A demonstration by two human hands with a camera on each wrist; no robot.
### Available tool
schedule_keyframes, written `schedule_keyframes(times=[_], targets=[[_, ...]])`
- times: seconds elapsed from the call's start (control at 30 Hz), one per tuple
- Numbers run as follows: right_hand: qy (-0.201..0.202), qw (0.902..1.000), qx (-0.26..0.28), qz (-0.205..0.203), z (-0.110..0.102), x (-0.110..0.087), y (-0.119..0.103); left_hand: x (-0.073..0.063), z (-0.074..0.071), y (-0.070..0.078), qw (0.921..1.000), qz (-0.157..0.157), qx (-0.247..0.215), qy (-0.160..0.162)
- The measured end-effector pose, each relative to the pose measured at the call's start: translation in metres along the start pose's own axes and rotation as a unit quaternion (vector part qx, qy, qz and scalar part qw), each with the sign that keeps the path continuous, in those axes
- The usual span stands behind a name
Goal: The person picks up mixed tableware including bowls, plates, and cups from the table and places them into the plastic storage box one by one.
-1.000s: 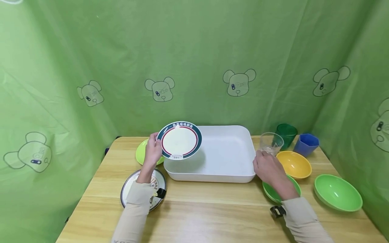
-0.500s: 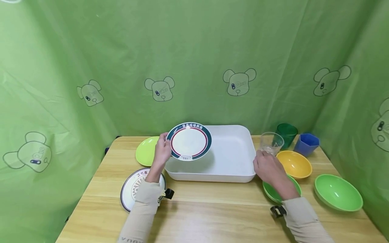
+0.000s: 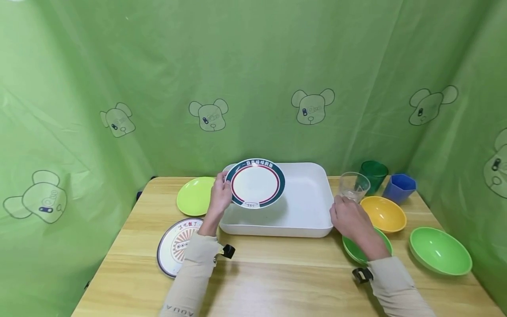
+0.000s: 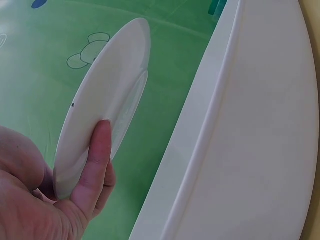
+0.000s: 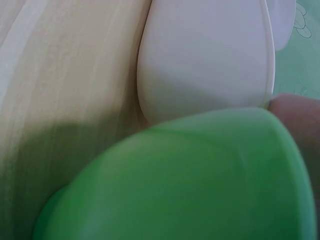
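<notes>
My left hand [image 3: 222, 192] pinches the left rim of a white plate [image 3: 255, 185] with a dark teal border and a red ring. The plate is raised over the left part of a large white tray [image 3: 309, 189]. In the left wrist view, a finger presses along the plate's pale underside [image 4: 95, 95]. My right hand [image 3: 349, 215] has curled fingers at the tray's right edge, close to a clear glass [image 3: 354, 182]. Its fingertips are hidden, so I cannot tell whether they grip the tray's rim. A green bowl [image 3: 358, 252] is below that wrist, its side filling the right wrist view.
On the left lie a lime plate [image 3: 194, 198] and a patterned plate [image 3: 170, 246]. A yellow bowl [image 3: 384, 214], a larger green bowl [image 3: 439, 251], a dark green cup [image 3: 373, 174] and a blue cup [image 3: 400, 188] stand on the right. A green curtain [image 3: 253, 66] encloses the table.
My left hand has carried the plate to the right over the tray, uncovering more of the lime plate and the patterned plate. My right hand has stayed in place.
</notes>
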State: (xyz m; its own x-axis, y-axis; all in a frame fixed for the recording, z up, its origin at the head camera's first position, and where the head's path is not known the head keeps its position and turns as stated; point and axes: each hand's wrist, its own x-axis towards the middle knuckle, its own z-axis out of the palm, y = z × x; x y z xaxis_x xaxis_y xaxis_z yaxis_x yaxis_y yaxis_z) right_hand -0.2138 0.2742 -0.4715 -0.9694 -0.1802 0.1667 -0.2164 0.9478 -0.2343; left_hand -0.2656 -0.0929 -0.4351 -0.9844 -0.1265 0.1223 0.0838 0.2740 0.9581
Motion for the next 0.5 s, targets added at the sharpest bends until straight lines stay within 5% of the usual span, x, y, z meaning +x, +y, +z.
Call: schedule_keyframes(times=[0.5], targets=[[0.012, 0.9999, 0.0, -0.005, -0.01, -0.002, -0.008, -0.001, 0.017, 0.003, 0.9998, 0.017, 0.013, -0.001]])
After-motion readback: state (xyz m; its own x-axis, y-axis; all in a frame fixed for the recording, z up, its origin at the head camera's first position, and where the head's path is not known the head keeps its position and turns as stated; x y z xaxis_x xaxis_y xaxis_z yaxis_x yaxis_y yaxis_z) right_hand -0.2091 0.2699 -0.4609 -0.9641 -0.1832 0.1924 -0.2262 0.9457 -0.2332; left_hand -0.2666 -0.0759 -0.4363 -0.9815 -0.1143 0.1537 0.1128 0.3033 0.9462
